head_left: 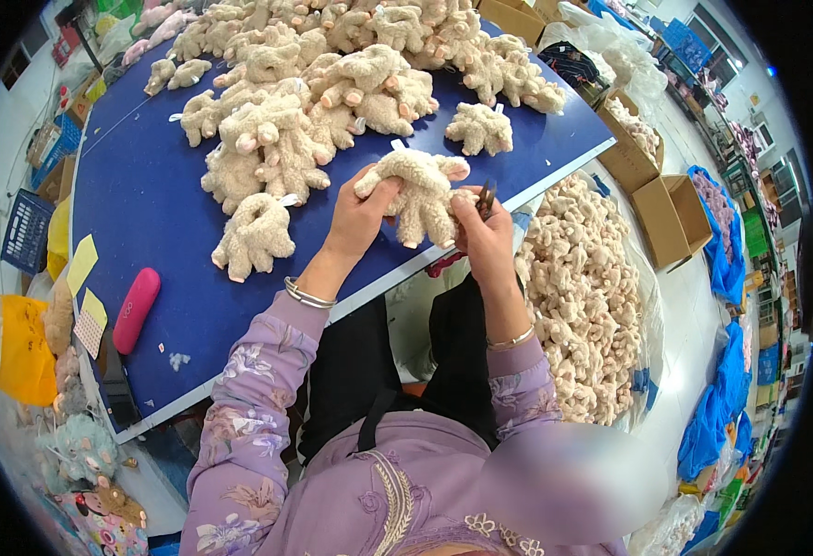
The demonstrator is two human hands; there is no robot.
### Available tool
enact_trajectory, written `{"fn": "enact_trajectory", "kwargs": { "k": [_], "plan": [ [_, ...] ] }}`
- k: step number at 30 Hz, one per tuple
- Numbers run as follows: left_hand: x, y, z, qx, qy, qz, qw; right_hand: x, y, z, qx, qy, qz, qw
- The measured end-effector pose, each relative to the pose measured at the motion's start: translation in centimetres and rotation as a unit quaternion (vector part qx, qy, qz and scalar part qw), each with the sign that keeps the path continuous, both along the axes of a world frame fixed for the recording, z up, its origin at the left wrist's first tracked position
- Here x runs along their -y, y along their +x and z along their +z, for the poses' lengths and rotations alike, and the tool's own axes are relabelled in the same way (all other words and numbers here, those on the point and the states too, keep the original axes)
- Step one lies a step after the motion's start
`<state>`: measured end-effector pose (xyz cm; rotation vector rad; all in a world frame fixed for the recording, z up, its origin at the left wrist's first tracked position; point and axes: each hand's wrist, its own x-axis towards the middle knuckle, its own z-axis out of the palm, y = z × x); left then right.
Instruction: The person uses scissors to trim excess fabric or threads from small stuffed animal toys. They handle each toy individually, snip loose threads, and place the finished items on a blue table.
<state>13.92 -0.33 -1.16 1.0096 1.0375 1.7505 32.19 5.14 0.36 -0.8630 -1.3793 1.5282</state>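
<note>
Over the table's near edge I hold a cream, fleecy plush toy body (418, 193) with pinkish limb tips and a small white tag at its top. My left hand (360, 218) is closed on its left side, the thumb lying over the fleece. Pinching the limb on the other side is my right hand (488, 239). A small dark pointed tool (487, 196), perhaps thread snips, sticks up from that same hand; its lower part is hidden by the fingers. Close by on the blue table (193, 310) lie two single plush bodies, one on the left (256, 239) and another beyond my hands (480, 129).
A big heap of similar plush bodies (332, 83) covers the table's far part. At its left end lie a pink case (137, 310) and yellow paper slips (82, 264). Right of the table, a large bag (583, 306) brims with more plush pieces, near open cardboard boxes (671, 218).
</note>
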Motion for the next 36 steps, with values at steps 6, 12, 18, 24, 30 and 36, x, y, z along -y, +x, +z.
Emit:
{"fn": "enact_trajectory", "kwargs": {
  "k": [6,12,18,24,30,36],
  "plan": [
    [-0.3,-0.8,0.3,0.034,-0.025,-0.010,0.999,-4.8,8.0,6.6,-0.439,0.101,0.101,0.887],
    [-1.0,-0.5,-0.3,0.016,-0.031,-0.018,0.999,-14.9,3.2,3.0,0.158,0.138,-0.192,0.959],
    [-0.6,-1.2,-0.5,0.006,-0.031,0.000,0.999,-17.1,-0.8,-1.8,0.267,0.234,-0.099,0.930],
    [-0.8,-0.5,-0.1,-0.002,-0.042,-0.019,0.999,-7.3,-0.6,1.9,0.125,0.083,0.010,0.989],
    [-0.3,-0.4,0.1,0.010,-0.052,-0.094,0.994,-3.4,-0.4,2.3,0.086,0.065,0.087,0.990],
    [0.0,0.0,0.2,0.044,-0.021,-0.134,0.990,-3.9,1.1,1.2,-0.027,-0.032,0.068,0.997]
  ]
}}
